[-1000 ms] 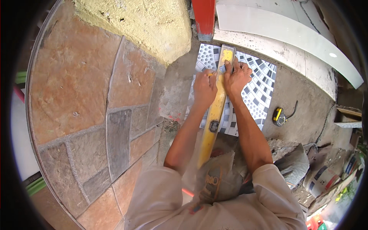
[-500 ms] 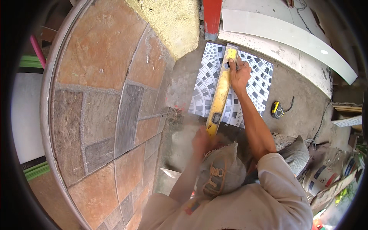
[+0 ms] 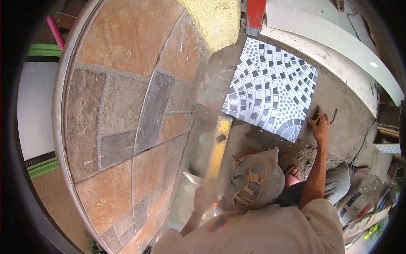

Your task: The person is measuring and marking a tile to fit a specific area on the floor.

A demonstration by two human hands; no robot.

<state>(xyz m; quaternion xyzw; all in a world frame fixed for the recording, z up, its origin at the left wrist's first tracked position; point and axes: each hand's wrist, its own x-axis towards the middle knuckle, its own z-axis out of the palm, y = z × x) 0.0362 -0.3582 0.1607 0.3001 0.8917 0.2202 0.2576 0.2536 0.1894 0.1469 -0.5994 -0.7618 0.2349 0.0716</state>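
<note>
My left hand (image 3: 204,195), low and blurred, grips the lower end of the yellow spirit level (image 3: 219,146), which lies lengthwise between the stone-clad surface and my body. My right hand (image 3: 319,122) has its fingers around the black and yellow tape measure (image 3: 316,117) on the concrete, just right of a square tile (image 3: 270,89) patterned in grey, white and dark mosaic shapes. The tile rests uncovered on the concrete. A pale pointed piece (image 3: 190,178), too unclear to name, lies left of the level's lower part.
Stone slabs (image 3: 118,110) with a rounded rim fill the left. A rough yellow wall (image 3: 215,21), red post (image 3: 256,17) and curved white ledge (image 3: 321,29) stand at the back. A bucket (image 3: 355,205) and stacked pieces (image 3: 387,137) sit at right. My sandalled foot (image 3: 292,177) shows below.
The level has been drawn off the tile toward me with my left hand. My right hand has let go of it and moved down and right onto the tape measure. The view has shifted.
</note>
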